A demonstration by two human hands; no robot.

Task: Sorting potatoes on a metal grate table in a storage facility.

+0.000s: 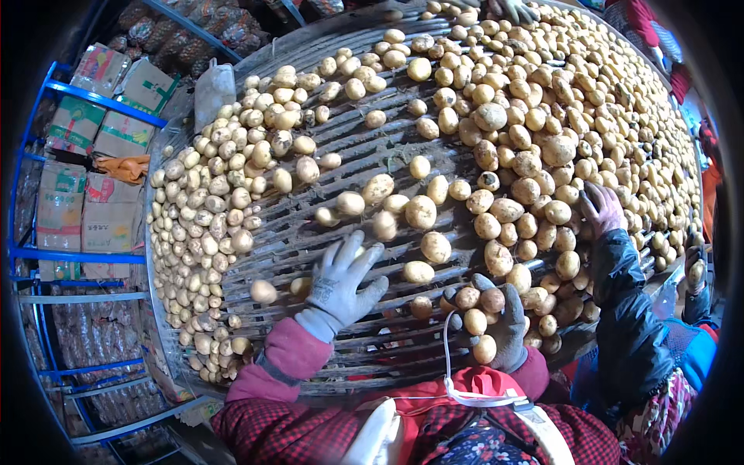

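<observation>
My left hand (pixel 343 290), in a grey work glove, reaches over the slatted sorting table (pixel 360 139) with its fingers spread. A potato (pixel 300 286) lies just left of it, and a blurred potato (pixel 385 225) is beyond its fingertips. Close to my body, my right hand (pixel 510 334), also gloved, is cupped palm up around several potatoes (pixel 475 321). To its upper right a dense heap of potatoes (pixel 558 151) covers the slats. Smaller potatoes (pixel 203 218) are massed along the table's left end. Scattered ones, such as a large potato (pixel 435 247), lie between the two groups.
A co-worker's gloved hand (pixel 603 210) touches the heap at right; another person's glove (pixel 514 9) is at the far edge. A blue metal rack (pixel 87 254) with cardboard boxes (pixel 110 218) stands left. A whitish plastic container (pixel 215 93) sits at the table's corner. A white strap (pixel 446 349) hangs before me.
</observation>
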